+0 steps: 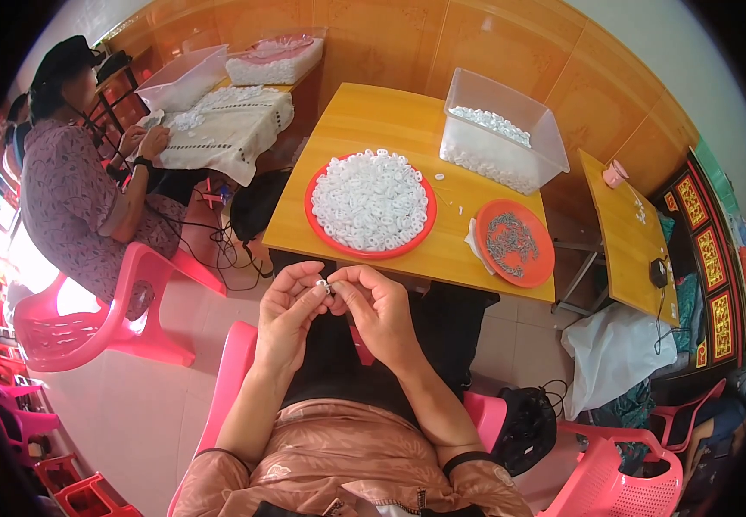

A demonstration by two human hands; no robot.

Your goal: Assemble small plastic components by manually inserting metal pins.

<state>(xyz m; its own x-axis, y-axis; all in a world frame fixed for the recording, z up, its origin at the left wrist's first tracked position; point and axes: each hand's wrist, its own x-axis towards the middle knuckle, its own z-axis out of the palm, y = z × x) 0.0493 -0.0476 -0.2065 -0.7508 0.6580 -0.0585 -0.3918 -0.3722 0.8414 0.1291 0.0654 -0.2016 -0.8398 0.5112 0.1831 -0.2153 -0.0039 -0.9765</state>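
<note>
In front of my body, just short of the table's near edge, my two hands meet at the fingertips. My left hand (289,312) is closed, pinching a small white plastic piece (322,283) between thumb and fingers. Against it my right hand (378,312) is closed on a small dark metal part (331,291), mostly hidden by the fingertips. Beyond them a round red tray (310,209) holds a heap of white ring-like plastic pieces (369,200). To its right, an orange-red plate (541,239) carries a loose pile of small grey metal parts (512,242).
A clear plastic bin (511,162) of white pieces stands at the back right of the yellow table (364,108). At the left another person (80,185) handles white pieces at a cloth-covered table (257,129). Pink chairs (132,293) and a side table (627,233) stand around.
</note>
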